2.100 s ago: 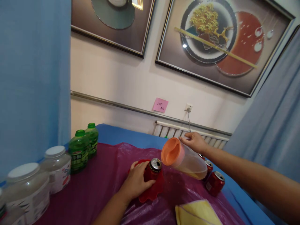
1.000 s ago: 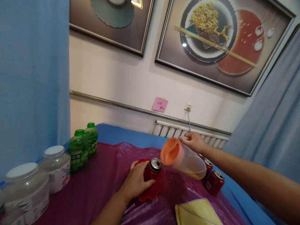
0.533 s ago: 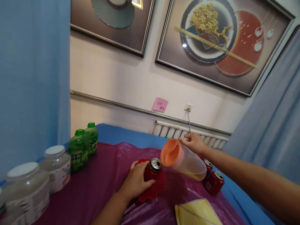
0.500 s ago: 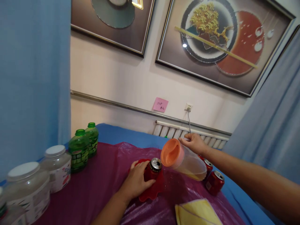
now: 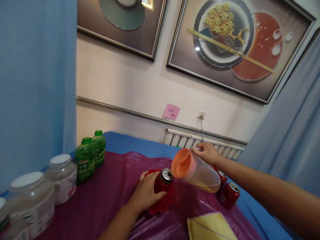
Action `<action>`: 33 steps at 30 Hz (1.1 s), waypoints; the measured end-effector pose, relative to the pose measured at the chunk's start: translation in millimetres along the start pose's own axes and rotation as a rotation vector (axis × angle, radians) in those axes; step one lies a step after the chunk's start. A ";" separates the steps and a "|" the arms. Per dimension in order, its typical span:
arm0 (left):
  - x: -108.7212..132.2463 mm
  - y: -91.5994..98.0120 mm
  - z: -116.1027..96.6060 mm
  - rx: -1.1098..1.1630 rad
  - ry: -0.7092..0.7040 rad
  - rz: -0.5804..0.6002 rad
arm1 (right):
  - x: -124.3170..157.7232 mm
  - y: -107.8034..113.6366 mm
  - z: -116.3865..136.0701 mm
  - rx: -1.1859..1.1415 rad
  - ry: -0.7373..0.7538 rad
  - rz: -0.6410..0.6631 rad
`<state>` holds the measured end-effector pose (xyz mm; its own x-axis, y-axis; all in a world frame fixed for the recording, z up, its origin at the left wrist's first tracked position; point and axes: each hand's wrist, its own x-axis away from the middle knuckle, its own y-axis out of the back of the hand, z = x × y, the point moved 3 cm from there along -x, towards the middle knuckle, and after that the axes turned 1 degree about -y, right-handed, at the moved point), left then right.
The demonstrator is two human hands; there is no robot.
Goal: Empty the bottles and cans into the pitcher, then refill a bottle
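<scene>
My left hand (image 5: 147, 191) is wrapped round a red drink can (image 5: 163, 181) with an opened silver top. Under the can lies a red scallop-edged dish or mat (image 5: 160, 206). My right hand (image 5: 206, 151) grips a clear plastic pitcher (image 5: 203, 173) with an orange lid (image 5: 183, 163); the handle is mostly hidden. Tipped on its side, the pitcher points its lid left toward the can's mouth, and a little yellowish liquid lies along its lower wall. Wet spots show on the purple sheet just below the lid.
Several red cans (image 5: 229, 195) stand at the right behind the pitcher. A folded yellow cloth (image 5: 211, 226) lies in front. Along the left are green bottles (image 5: 85, 161) and clear jars with white lids (image 5: 61, 180). Purple plastic sheeting (image 5: 112, 193) covers the blue table (image 5: 140, 141).
Almost nothing differs; both hands, the can and the tilted pitcher keep their places. The whole view has shifted very slightly.
</scene>
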<state>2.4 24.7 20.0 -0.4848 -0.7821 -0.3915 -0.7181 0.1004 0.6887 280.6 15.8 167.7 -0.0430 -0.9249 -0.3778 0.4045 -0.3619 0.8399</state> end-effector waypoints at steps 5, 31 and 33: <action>-0.3 0.7 -1.2 0.001 -0.002 0.004 | -0.1 -1.0 -1.0 -0.015 0.011 -0.007; -1.2 0.3 0.1 0.006 -0.010 -0.031 | 15.1 -21.8 -32.3 -0.347 -0.113 -0.145; -2.3 -0.7 1.6 -0.006 0.001 -0.046 | 18.6 -26.3 -46.5 -0.446 -0.177 -0.224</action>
<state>3.2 27.4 19.5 -0.4509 -0.7867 -0.4217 -0.7367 0.0612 0.6735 311.6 13.5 120.4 -0.3107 -0.8503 -0.4248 0.7157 -0.5033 0.4841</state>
